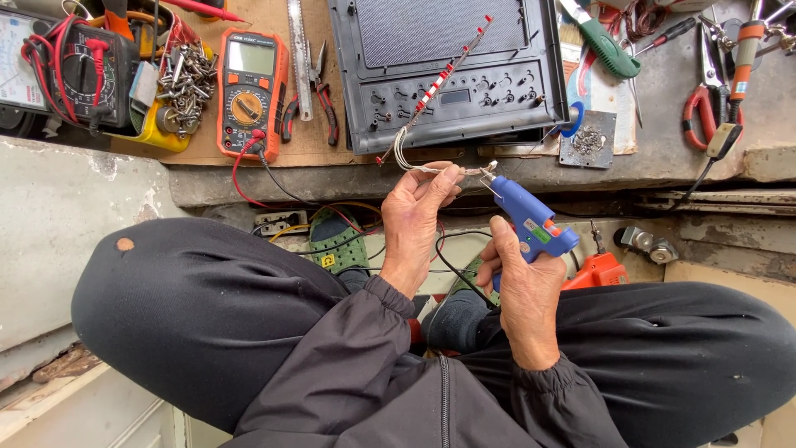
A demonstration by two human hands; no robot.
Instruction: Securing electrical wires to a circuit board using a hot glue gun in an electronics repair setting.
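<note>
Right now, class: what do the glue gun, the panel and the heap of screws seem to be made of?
Glue gun: blue moulded plastic, smooth with a slight sheen, and a metal-looking nozzle. Panel: dark grey matt plastic, probably, given its moulded slots and textured face. Screws: bare metal, silvery-grey with dull glints, likely steel.

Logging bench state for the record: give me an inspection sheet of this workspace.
Surface: grey concrete ledge, brown board on it.
Job's things: blue plastic glue gun; thin red-and-white strip with white wires.
Clutter: orange multimeter, tub of metal screws, black plastic panel, pliers, screwdrivers.
Hands: left hand pinches wires; right hand grips glue gun.
Cables: red and black leads off ledge.
Surroundings: crossed legs, green shoe.
</note>
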